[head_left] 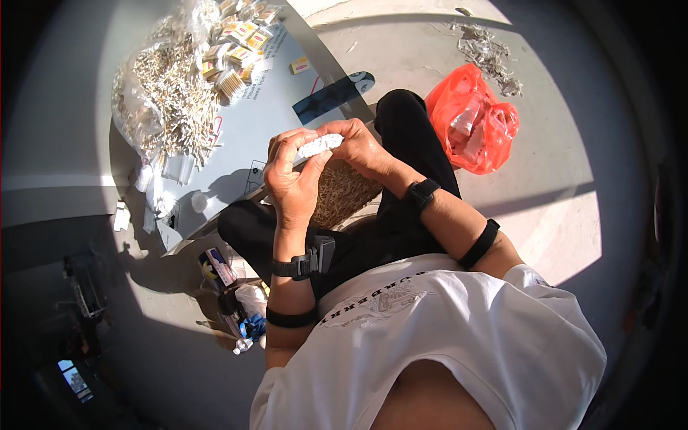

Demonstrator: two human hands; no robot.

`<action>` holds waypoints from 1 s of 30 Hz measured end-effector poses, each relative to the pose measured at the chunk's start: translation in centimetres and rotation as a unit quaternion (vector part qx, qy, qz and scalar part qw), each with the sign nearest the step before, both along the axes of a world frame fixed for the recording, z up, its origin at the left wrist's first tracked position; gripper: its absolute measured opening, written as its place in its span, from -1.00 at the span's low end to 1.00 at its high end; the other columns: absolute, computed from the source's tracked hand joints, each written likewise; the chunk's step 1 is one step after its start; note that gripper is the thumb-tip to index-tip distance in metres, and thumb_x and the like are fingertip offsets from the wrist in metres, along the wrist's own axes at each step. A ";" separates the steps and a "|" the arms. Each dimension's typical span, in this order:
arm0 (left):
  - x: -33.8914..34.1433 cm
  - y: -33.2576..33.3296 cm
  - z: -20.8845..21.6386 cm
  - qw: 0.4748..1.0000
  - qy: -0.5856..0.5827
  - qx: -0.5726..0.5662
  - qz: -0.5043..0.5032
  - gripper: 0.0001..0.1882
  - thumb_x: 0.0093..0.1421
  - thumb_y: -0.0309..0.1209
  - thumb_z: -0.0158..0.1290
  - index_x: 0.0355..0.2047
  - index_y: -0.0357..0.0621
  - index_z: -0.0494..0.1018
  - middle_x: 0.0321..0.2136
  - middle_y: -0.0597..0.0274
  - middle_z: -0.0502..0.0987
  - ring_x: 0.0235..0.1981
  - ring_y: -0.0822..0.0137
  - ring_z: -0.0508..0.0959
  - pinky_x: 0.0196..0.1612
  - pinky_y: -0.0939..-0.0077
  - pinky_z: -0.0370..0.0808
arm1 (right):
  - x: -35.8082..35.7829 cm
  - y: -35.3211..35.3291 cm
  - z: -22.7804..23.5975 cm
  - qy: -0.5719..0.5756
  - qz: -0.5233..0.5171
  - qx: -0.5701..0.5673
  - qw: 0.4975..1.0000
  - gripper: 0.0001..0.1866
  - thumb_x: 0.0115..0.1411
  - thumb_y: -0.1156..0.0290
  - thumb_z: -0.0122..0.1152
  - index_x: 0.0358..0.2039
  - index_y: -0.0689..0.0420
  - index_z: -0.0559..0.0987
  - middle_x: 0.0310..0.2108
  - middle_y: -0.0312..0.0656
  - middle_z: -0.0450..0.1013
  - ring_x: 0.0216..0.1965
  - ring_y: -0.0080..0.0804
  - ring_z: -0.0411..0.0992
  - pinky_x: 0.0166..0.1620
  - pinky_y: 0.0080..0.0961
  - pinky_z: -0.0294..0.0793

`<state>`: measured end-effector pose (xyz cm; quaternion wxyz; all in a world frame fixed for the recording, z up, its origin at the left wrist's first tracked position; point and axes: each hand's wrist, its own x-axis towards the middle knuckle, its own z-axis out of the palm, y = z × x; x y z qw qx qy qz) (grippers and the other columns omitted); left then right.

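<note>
Both my hands are closed around a tight bundle of cotton swabs (319, 146), its packed white tips facing up toward me. My left hand (290, 172) grips it from the left, thumb along the near side and fingers over the far side. From the right, my right hand (356, 147) pinches the other end between thumb and forefinger. A large heap of loose cotton swabs (168, 97) lies to the left on a grey board (276, 107), partly in clear plastic. Small swab packs with yellow labels (240, 43) are piled at its far side.
Below my hands, between my knees, sits a container of thin sticks (340, 193). A red plastic bag (473, 125) stands on the floor to the right, with scraps (487, 54) beyond it. One labelled piece (299, 65) lies apart on the board. Boxes (218, 269) lie by my left leg.
</note>
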<state>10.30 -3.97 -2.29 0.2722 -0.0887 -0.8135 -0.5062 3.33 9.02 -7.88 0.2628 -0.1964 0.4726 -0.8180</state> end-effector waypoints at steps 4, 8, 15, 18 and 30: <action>-0.9 0.2 -1.6 0.998 -0.012 -0.054 -0.005 -0.69 -0.05 -0.69 0.22 -0.25 -0.24 0.48 -0.24 0.17 0.54 -0.16 0.29 0.53 -0.06 0.45 0.46 | -0.4 0.2 -2.8 -0.044 -0.018 -0.029 0.998 -0.73 -0.05 0.74 0.22 -0.26 0.30 0.61 -0.35 -0.24 0.56 -0.30 -0.52 0.52 -0.15 -0.56 0.54; -1.1 0.9 -4.0 0.999 -0.039 -0.029 0.002 -0.68 -0.05 -0.69 0.22 -0.24 -0.24 0.49 -0.23 0.18 0.53 -0.15 0.28 0.52 -0.05 0.46 0.46 | -1.0 0.5 -5.2 -0.050 -0.025 -0.016 0.998 -0.72 -0.03 0.70 0.32 -0.24 0.26 0.61 -0.33 -0.31 0.55 -0.29 -0.59 0.48 -0.15 -0.63 0.46; -1.0 0.9 -6.5 0.992 -0.090 0.093 0.003 -0.71 0.05 -0.70 0.19 -0.19 -0.27 0.48 -0.22 0.32 0.50 -0.20 0.49 0.48 -0.10 0.60 0.45 | -1.6 -0.2 -6.5 -0.065 -0.006 -0.026 0.998 -0.74 -0.04 0.76 0.25 -0.26 0.33 0.61 -0.32 -0.22 0.56 -0.27 -0.47 0.52 -0.12 -0.53 0.53; -0.3 1.0 -6.4 0.992 -0.097 0.080 0.025 -0.71 0.04 -0.70 0.20 -0.20 -0.27 0.48 -0.26 0.30 0.51 -0.23 0.47 0.50 -0.11 0.58 0.46 | -1.3 -0.4 -6.6 -0.068 0.010 -0.021 0.997 -0.71 -0.04 0.76 0.26 -0.24 0.31 0.61 -0.31 -0.23 0.56 -0.27 -0.50 0.52 -0.13 -0.54 0.52; 1.7 0.1 -5.4 0.994 -0.066 0.027 0.080 -0.71 -0.01 -0.67 0.24 -0.24 -0.27 0.50 -0.33 0.26 0.54 -0.28 0.42 0.53 -0.17 0.55 0.48 | 0.0 -1.4 -5.4 -0.057 0.061 -0.012 0.996 -0.73 -0.07 0.77 0.26 -0.30 0.30 0.61 -0.36 -0.25 0.55 -0.32 -0.54 0.50 -0.20 -0.59 0.50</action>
